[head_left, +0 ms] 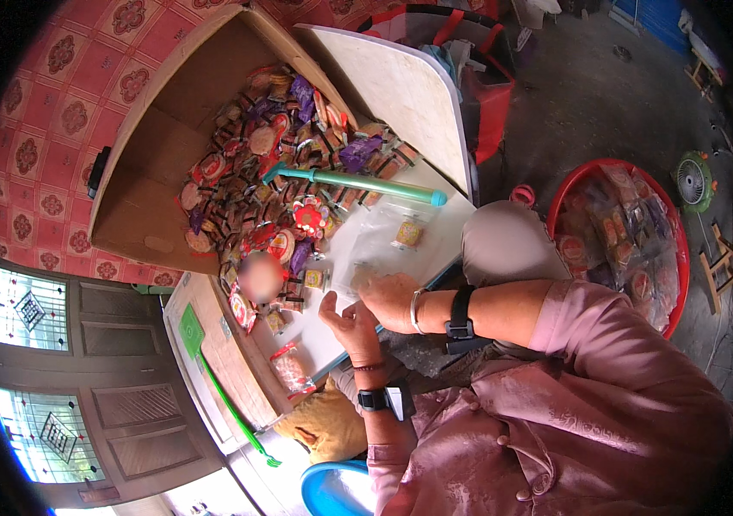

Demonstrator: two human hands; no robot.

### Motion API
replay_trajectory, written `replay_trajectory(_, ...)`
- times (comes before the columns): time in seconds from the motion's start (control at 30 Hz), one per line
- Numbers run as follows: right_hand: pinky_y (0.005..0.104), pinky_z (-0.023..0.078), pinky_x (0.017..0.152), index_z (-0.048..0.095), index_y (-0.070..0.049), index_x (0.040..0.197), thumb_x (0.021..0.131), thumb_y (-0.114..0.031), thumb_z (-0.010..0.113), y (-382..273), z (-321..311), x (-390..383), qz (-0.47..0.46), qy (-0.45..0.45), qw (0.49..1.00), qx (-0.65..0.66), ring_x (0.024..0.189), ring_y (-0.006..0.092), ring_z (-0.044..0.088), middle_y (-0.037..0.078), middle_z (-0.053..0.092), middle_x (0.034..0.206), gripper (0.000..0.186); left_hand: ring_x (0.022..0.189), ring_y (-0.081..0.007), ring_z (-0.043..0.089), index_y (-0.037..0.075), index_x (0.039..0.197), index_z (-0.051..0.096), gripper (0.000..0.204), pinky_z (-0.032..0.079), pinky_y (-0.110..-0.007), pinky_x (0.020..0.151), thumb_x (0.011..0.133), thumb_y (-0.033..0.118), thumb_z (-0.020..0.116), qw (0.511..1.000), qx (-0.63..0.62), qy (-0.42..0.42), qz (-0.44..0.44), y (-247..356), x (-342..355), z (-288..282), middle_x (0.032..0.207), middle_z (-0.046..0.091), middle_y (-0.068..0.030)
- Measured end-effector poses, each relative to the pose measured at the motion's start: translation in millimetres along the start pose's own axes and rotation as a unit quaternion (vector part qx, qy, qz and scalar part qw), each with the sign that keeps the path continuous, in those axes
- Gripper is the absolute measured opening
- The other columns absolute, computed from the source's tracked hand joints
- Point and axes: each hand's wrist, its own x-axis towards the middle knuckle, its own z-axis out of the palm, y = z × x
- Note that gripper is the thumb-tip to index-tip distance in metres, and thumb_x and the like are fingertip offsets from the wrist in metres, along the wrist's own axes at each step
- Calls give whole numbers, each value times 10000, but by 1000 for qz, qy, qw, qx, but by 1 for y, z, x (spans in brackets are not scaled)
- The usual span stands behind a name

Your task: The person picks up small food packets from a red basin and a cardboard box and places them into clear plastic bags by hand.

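Note:
My right hand (391, 301), with a silvery bracelet at its wrist, is closed around the edge of a clear plastic bag (354, 273) over the near side of the white tabletop (351, 249). Its fingertips are blurred. Just left of it, my left hand (352, 329) has its fingers bent and apart, close to the bag; I see nothing held in it. Beyond the hands, a small yellow-labelled packet (408, 234) rests on clear plastic. Another yellow packet (313, 279) lies left of the bag, by a heap of small wrapped snacks (250, 172).
A cardboard box (156, 163) on its side spills the snacks. A green-handled scraper (366, 182) lies across them. Right of my knee stands a red tub (683, 258) of filled bags. A green fly swatter (212, 370) and a red-and-white packet (292, 370) lie at left.

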Motion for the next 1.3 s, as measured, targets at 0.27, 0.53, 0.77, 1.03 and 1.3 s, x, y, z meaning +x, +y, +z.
replay_trajectory(0.27, 423, 522, 660, 569, -26, 1011, 809, -148, 608, 1, 11, 2, -1, 92, 995, -43, 872, 291, 640, 126, 575, 991, 238, 805, -148, 594, -26, 1311, 385, 473, 501, -268, 663, 862, 17, 528, 996, 32, 8, -80, -25, 19, -13, 983, 596, -114)
replay_trajectory(0.53, 434, 522, 674, 549, -24, 963, 789, -112, 614, 4, 11, 4, 33, 85, 995, -34, 827, 329, 648, 154, 554, 995, 205, 501, -147, 553, -33, 1285, 440, 458, 447, -279, 421, 838, 18, 525, 984, 93, -65, -136, -2, 30, -7, 711, 586, -75)
replay_trajectory(0.77, 438, 536, 656, 565, -13, 979, 805, -100, 591, 7, 9, 6, 38, 58, 997, -46, 809, 340, 659, 176, 578, 981, 196, 541, -219, 562, 14, 1092, 555, 286, 460, -348, 508, 813, 70, 581, 950, 301, -60, -56, -7, 36, -6, 655, 565, -100)
replay_trajectory(1.03, 429, 549, 639, 569, 4, 1003, 813, -95, 580, 8, 5, 6, 28, 49, 997, -55, 829, 335, 666, 187, 599, 971, 214, 845, -315, 556, 24, 835, 598, 71, 458, -407, 766, 804, 85, 619, 900, 408, -27, 151, -2, 26, -1, 807, 592, -139)
replay_trajectory(1.3, 397, 551, 615, 565, 27, 968, 820, -101, 554, 15, 10, 8, 9, 99, 994, -37, 787, 327, 668, 204, 612, 912, 196, 806, -289, 587, 24, 875, 591, 90, 474, -381, 717, 865, 113, 597, 939, 324, -45, 106, -4, 15, 8, 867, 618, -131)
